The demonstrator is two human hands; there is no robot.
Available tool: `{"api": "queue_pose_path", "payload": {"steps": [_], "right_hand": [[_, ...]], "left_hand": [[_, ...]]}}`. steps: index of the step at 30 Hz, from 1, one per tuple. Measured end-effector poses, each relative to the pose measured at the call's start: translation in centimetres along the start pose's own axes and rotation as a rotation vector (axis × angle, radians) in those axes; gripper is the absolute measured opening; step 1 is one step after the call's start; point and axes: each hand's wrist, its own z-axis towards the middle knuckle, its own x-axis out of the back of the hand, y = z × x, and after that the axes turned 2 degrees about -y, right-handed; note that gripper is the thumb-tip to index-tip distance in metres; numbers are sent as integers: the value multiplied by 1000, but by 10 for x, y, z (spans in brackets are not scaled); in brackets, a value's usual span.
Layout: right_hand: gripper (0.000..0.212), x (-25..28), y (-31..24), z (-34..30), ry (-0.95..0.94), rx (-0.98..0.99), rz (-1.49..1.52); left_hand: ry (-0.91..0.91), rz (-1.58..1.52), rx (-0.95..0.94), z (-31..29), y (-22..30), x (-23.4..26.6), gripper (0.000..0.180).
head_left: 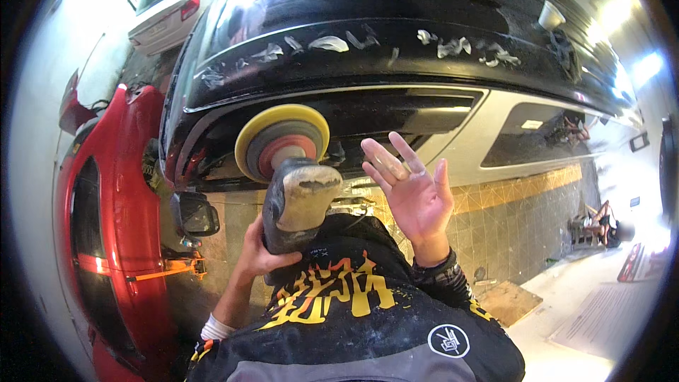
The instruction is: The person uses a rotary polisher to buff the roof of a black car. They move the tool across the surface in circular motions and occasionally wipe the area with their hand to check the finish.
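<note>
My left hand (258, 251) is wrapped round the grip of a polishing machine (300, 201), whose worn body tilts up in front of my chest. Its round yellow-edged pad (247, 145) faces the side of a black car (396, 7), near the windows; whether it touches is hard to tell. Raised beside it, my right hand (417, 198) is empty, palm turned toward me and fingers spread. White smears of paste (329, 44) run in a row along the edge of the car's roof.
A white cup (550, 15) and a dark bunched item (564, 55) sit on the roof. The car's side mirror (196, 213) juts out at left. Beyond are a red car (134, 205), an orange metal stand (170, 267) and a white car (163, 10).
</note>
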Motion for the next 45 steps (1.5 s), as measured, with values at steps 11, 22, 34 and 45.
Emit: {"api": "queue_pose_path", "payload": {"steps": [11, 22, 34, 45], "right_hand": [[95, 23, 40, -36, 107, -25, -461], [75, 95, -124, -29, 443, 533, -733], [67, 265, -346, 156, 636, 436, -2122], [89, 266, -345, 140, 1131, 234, -2495]], "left_hand": [[-355, 134, -224, 93, 127, -44, 91], [-350, -185, -164, 73, 93, -46, 91], [244, -189, -44, 18, 34, -7, 59], [533, -304, -100, -13, 36, -6, 75]]}}
